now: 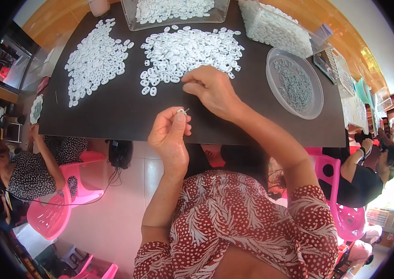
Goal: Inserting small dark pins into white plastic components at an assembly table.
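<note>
My left hand [171, 135] is raised at the table's near edge. Its thumb and fingers pinch a small white plastic piece [180, 111], with a thin metal screw sticking out of it. My right hand [213, 88] is at the near side of the middle pile of white oval two-hole plastic pieces [192, 51]. Its fingers are curled together, and whatever lies between the fingertips is hidden. To the right, a round clear dish [319, 95] holds many small grey screws [294, 86].
Another pile of white pieces [99, 60] lies left on the dark table [108, 116]. Two clear bins [222, 23] [315, 44] of white pieces stand at the back. People sit left [34, 167] and right [369, 172], by pink chairs [53, 214].
</note>
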### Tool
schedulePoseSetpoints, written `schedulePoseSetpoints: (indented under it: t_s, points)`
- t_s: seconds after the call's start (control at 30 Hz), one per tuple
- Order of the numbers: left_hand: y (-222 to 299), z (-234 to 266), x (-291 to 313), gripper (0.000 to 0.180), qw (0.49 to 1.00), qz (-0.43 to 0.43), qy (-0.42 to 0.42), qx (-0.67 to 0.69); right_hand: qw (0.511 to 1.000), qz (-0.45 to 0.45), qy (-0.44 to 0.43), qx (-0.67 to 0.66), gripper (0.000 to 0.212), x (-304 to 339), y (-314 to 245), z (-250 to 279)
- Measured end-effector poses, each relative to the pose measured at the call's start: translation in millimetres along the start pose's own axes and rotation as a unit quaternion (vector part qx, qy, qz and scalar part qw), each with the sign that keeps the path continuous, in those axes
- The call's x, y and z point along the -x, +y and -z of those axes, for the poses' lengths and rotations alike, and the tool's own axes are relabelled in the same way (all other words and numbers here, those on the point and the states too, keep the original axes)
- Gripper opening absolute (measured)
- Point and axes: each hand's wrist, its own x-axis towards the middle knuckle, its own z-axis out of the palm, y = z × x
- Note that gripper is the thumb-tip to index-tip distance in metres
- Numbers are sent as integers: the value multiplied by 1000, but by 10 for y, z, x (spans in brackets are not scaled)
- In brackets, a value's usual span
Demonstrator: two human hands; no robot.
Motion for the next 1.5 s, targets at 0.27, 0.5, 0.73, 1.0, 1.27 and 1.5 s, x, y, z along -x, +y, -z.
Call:
schedulePoseSetpoints:
  t_s: [0.27, 0.5, 0.73, 1.0, 1.27, 1.5]
  points:
    - [5, 91, -47, 11, 999, 35, -1, 40, 963, 167, 36, 211, 7, -227, 246, -367]
    - [9, 104, -65, 11, 999, 33, -6, 43, 955, 207, 5, 211, 11, -72, 185, -221]
    - [60, 100, -85, 11, 997, 44, 16, 62, 990, 127, -4, 63, 12, 78, 74, -58]
    - [18, 39, -96, 11, 997, 38, 18, 58, 994, 13, -22, -103, 9, 284, -182, 17]
    - [45, 18, -48, 11, 995, 55, 4, 86, 901, -186, -59, -388, 13, 331, -191, 3]
    - [68, -1, -3, 11, 997, 51, 3, 65, 887, -241, -64, -389, 22, 329, -285, 86]
